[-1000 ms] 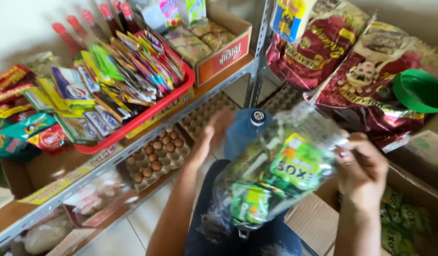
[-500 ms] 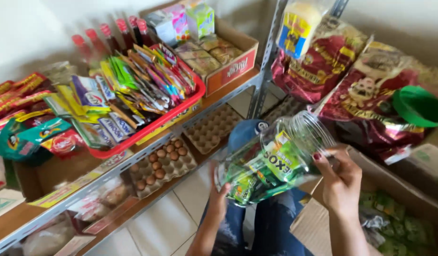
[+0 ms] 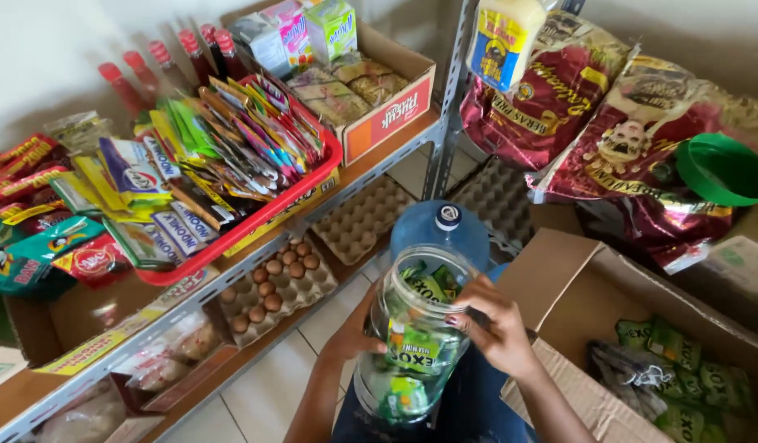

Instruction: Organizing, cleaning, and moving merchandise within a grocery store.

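A clear plastic jar [image 3: 412,344] stands upright on my lap, open at the top, with green candy packets inside. My left hand [image 3: 352,332] grips the jar's left side. My right hand [image 3: 495,324] rests on the jar's right side near the rim, fingers curled against it. An open cardboard box [image 3: 576,287] at my right holds more green packets [image 3: 682,385].
A blue water bottle [image 3: 440,230] stands just behind the jar. A metal shelf [image 3: 231,262] at the left carries a red basket of sachets [image 3: 223,164], a cardboard box and egg trays [image 3: 272,283] below. Red rice sacks [image 3: 609,123] and a green funnel [image 3: 719,168] lie at the right.
The jar was tilted on its side and raised; it now stands upright and lower on my lap. Both hands shifted down with it.
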